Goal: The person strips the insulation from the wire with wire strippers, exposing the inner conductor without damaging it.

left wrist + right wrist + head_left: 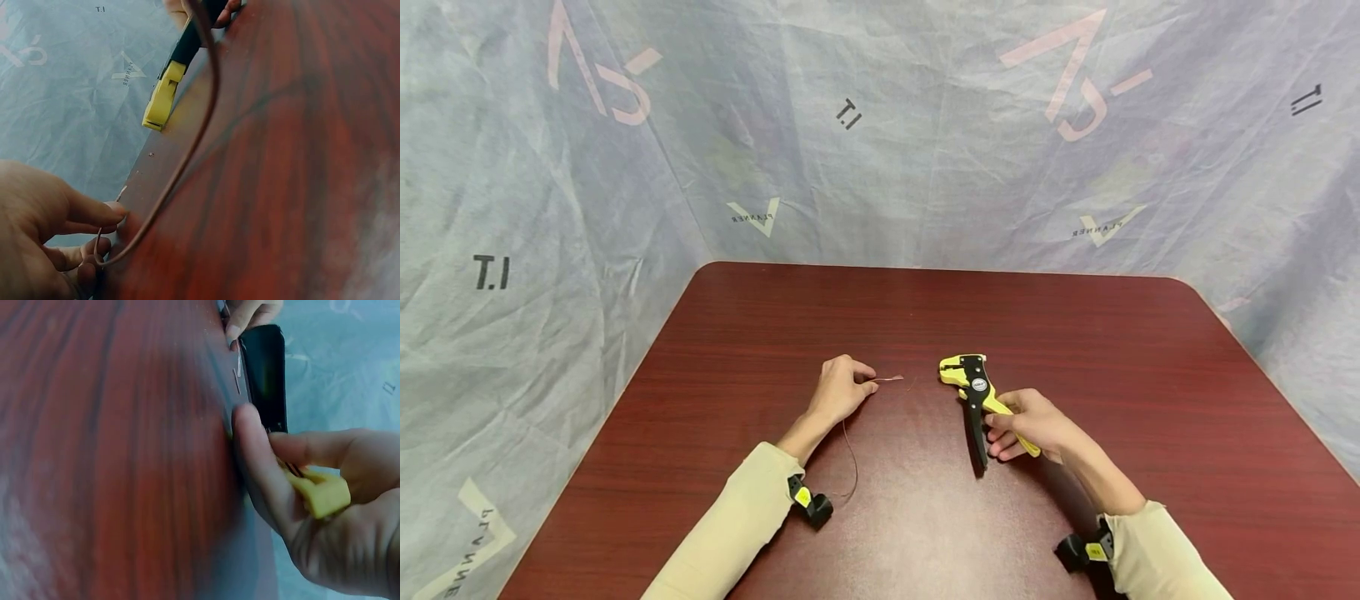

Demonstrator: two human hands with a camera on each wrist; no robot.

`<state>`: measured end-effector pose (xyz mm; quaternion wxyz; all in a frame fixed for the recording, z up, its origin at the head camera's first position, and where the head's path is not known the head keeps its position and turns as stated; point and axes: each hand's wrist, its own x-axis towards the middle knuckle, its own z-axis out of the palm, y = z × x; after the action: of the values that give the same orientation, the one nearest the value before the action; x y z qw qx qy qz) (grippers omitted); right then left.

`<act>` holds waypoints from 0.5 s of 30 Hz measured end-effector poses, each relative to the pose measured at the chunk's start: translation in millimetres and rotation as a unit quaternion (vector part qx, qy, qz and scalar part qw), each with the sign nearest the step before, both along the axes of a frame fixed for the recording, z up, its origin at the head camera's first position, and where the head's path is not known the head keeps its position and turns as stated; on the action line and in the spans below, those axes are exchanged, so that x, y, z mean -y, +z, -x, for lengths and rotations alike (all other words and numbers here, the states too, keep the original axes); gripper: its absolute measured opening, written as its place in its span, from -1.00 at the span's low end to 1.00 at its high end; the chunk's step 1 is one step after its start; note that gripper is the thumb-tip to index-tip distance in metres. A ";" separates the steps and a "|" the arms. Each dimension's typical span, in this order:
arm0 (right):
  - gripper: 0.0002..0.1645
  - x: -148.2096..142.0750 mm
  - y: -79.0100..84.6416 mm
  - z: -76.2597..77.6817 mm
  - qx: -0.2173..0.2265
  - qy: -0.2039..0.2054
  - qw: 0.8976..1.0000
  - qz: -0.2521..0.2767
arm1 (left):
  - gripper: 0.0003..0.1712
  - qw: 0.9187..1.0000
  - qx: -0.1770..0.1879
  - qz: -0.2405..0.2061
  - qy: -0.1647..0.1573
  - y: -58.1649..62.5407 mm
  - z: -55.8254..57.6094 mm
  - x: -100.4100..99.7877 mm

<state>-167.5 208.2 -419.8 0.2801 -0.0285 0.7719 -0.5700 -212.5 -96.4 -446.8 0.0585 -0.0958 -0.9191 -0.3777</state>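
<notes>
My left hand (837,392) pinches a thin brown wire (181,169) near one end, between thumb and fingers. A short, pale end of the wire sticks out past the fingertips toward the right. Below the hand, the rest of the wire curves down along the forearm. In my right hand (1033,423) is a yellow and black wire stripper (977,385), gripped by its yellow handle (328,497). The black handle (265,375) stands spread away from the yellow one. The stripper's head points up and left, apart from the wire tip.
The dark red wooden table (1075,325) lies under both hands. A tiny thin scrap (236,381) rests on it between the wire end and the stripper. Grey printed cloth (925,167) hangs behind the table and along its sides.
</notes>
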 end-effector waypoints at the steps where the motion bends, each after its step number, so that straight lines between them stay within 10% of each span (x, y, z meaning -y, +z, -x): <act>1: -0.68 1.5 1.2 -0.7 -0.013 -0.013 1.000 -0.018 | -0.79 1.000 0.002 0.001 0.000 0.4 -0.2 0.0; 6: -0.74 5.9 6.3 -3.9 -0.102 -0.046 0.983 -0.144 | -0.72 1.000 0.010 0.010 -0.008 2.0 -0.8 -1.2; 15: -0.75 6.9 10.4 -4.0 -0.248 -0.032 0.912 -0.325 | -0.54 0.998 0.044 0.042 -0.025 13.0 -3.2 0.3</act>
<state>-163.5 201.3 -409.4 0.0548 -0.0518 0.9596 -0.2710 -209.3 -96.8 -433.7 0.0045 -0.1043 -0.9332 -0.3439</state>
